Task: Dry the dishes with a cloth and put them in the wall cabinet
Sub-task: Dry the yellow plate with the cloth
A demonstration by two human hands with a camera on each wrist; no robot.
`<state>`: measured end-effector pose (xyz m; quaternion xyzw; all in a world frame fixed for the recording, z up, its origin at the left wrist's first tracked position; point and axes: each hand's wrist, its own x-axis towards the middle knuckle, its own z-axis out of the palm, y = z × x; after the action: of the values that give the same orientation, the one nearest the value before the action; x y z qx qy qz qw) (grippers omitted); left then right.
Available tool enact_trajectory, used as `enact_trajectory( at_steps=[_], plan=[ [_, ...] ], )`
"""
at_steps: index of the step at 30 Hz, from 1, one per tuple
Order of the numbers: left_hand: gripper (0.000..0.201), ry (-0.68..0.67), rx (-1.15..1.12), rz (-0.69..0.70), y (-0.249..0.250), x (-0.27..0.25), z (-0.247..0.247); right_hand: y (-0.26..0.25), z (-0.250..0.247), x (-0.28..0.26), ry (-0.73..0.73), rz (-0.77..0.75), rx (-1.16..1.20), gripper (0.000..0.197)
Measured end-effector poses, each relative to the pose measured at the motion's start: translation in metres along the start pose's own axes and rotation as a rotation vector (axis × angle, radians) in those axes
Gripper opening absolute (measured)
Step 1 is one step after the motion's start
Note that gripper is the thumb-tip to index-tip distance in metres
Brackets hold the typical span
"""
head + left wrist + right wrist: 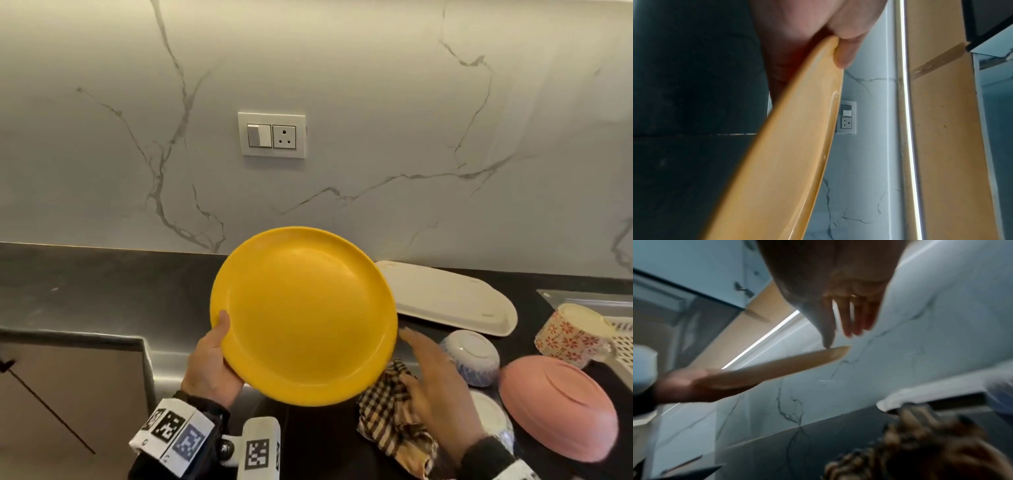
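Plate (305,315) tilted, face toward the camera, rim gripped by left hand (210,363); right hand (435,387) open beside it.

The plate (305,315) is up in the air in front of the wall, above the counter (102,291). The left hand (212,359) is at its left edge and the right hand (435,387) is at its right edge. The cloth (387,411) lies under the right hand. The tray (452,301) lies behind the upside-down bowl (472,356). A bigger upside-down bowl (561,407) sits to the right. The wall socket (271,134) is behind and above the plate.
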<state>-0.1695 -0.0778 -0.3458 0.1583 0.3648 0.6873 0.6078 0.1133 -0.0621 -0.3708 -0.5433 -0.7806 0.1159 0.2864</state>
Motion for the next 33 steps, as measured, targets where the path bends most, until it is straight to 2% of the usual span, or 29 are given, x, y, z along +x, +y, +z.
enact_trajectory(
  at_steps=[2,4,8,10,12,14,16,17,19,21,22,24,26,27,28,29,31,33],
  plan=[
    [0.030,-0.002,0.002,0.014,0.002,-0.001,-0.003,0.018,0.004,-0.002,-0.234,0.256,-0.027,0.057],
    [0.031,-0.011,0.021,0.033,0.002,-0.004,-0.004,0.030,0.019,-0.003,-0.387,0.348,-0.118,0.054],
    [0.033,-0.024,0.087,0.047,-0.001,-0.003,-0.007,0.029,0.037,0.003,-0.476,0.434,-0.247,0.053],
    [0.037,-0.032,0.105,0.056,-0.001,-0.002,-0.007,0.031,0.040,0.007,-0.503,0.504,-0.204,0.045],
    [0.049,-0.035,0.116,0.070,-0.001,0.000,-0.009,0.037,0.039,0.010,-0.457,0.610,-0.032,0.030],
    [0.068,-0.052,0.122,0.081,0.001,0.001,-0.010,0.039,0.031,0.010,-0.318,0.716,0.318,0.007],
    [0.093,-0.073,0.151,0.083,0.003,0.002,-0.008,0.037,0.014,0.013,-0.141,0.788,0.665,0.007],
    [0.094,-0.069,0.164,0.082,0.003,0.002,-0.007,0.035,0.005,0.017,-0.066,0.786,0.807,0.009],
    [0.075,-0.058,0.195,0.073,0.002,0.002,-0.003,0.022,-0.014,0.028,0.019,0.679,0.900,0.023],
    [0.066,-0.043,0.225,0.055,-0.002,0.003,0.004,-0.008,-0.025,0.035,-0.009,0.422,0.916,0.026],
    [0.066,-0.033,0.239,0.035,-0.005,0.004,0.008,-0.027,-0.023,0.036,-0.073,0.262,0.859,0.028],
    [0.078,0.000,0.250,-0.013,-0.009,0.005,0.014,-0.064,-0.003,0.027,-0.195,-0.136,0.538,0.038],
    [0.107,0.025,0.305,-0.061,-0.011,0.005,0.021,-0.077,0.035,0.016,-0.162,-0.572,0.044,0.044],
    [0.117,0.021,0.324,-0.067,-0.012,0.005,0.021,-0.073,0.053,0.012,-0.191,-0.691,-0.145,0.044],
    [0.117,-0.014,0.341,-0.063,-0.012,0.005,0.023,-0.071,0.063,0.012,-0.182,-0.753,-0.285,0.045],
    [0.111,-0.057,0.326,-0.040,-0.012,0.006,0.025,-0.073,0.066,0.015,-0.167,-0.739,-0.307,0.046],
    [0.106,-0.214,0.237,-0.069,-0.013,0.003,0.030,-0.078,0.059,0.030,-0.099,-0.745,-0.265,0.047],
    [0.103,-0.338,0.203,-0.059,-0.015,-0.003,0.037,-0.076,0.050,0.055,0.022,-0.714,-0.255,0.059]
  ],
)
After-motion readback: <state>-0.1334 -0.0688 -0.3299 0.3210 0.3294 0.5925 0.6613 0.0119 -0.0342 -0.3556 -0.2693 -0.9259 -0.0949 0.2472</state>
